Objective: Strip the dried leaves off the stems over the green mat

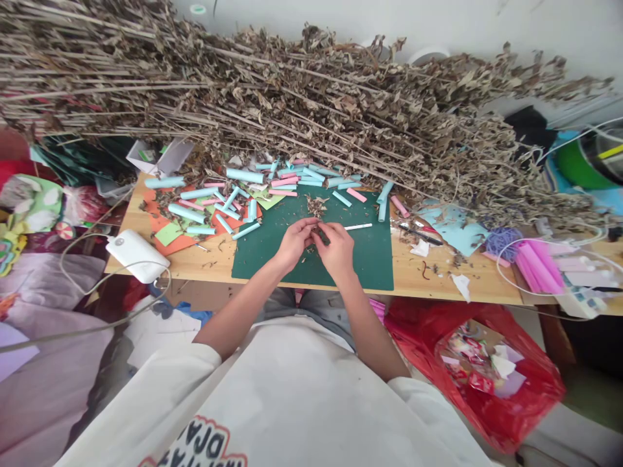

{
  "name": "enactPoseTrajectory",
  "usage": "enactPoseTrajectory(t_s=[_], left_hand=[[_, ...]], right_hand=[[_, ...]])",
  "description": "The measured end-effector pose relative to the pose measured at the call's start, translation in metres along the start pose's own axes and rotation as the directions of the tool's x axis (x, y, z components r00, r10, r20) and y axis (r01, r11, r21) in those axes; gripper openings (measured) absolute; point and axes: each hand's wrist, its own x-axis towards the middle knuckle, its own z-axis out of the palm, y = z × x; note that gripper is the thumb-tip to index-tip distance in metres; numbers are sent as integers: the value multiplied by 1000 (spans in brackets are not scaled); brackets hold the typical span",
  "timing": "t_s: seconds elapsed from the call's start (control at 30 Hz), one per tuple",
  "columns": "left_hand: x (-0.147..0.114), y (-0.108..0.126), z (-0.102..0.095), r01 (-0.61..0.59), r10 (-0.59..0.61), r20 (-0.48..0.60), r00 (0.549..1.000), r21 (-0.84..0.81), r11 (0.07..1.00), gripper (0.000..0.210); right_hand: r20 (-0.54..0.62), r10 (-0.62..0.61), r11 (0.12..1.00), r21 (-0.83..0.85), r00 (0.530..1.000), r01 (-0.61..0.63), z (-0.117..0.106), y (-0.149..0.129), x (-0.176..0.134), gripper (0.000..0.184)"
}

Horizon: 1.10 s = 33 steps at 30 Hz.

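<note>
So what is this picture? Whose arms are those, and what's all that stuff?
No robot here! A person wears a camera on their head, looking forward and down. That's why you see the person's own white shirt and both arms.

The left hand and right hand meet over a green mat on a wooden table. Their fingertips seem to pinch something, perhaps dry leaf bits, but it's too small to be sure.

Just beyond the hands is a little heap of dry leaves. A white stick lies beside the right hand. Blue tubes and pink tubes are scattered about, and a big pile of dried plants stretches across the back.
</note>
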Motion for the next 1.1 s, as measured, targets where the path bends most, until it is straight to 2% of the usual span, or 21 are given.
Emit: enactPoseTrajectory(t_s=[0.13,0.27,0.4,0.53,0.7,0.87,1.0,1.1], left_hand=[[0,-5,-2,-37,36,26,999,51,998,19],[-1,-8,-6,-163,153,62,986,204,965,24],[-3,-5,-11,-292,283,81,956,374,880,29],[-4,-2,-15,-383,387,97,917,482,788,25],[-3,-5,-15,-376,355,130,926,416,828,29],[-3,-6,-16,-365,320,176,931,383,849,30],[-1,-4,-16,-276,241,136,961,387,880,32],[0,-2,-15,-221,196,102,975,382,898,33]], right_hand=[[-3,-10,999,36,1000,10,0,1,1,23],[22,29,989,144,999,-32,-10,0,5,20],[92,32,980,193,995,-49,-23,-4,7,17],[100,90,961,252,991,-113,-28,-8,6,15],[56,212,903,371,976,-218,-22,-10,2,14],[83,318,774,552,944,-310,-12,-9,-2,13],[92,428,660,648,899,-380,-10,-9,-2,19],[76,464,652,646,883,-398,-10,-9,-2,20]])
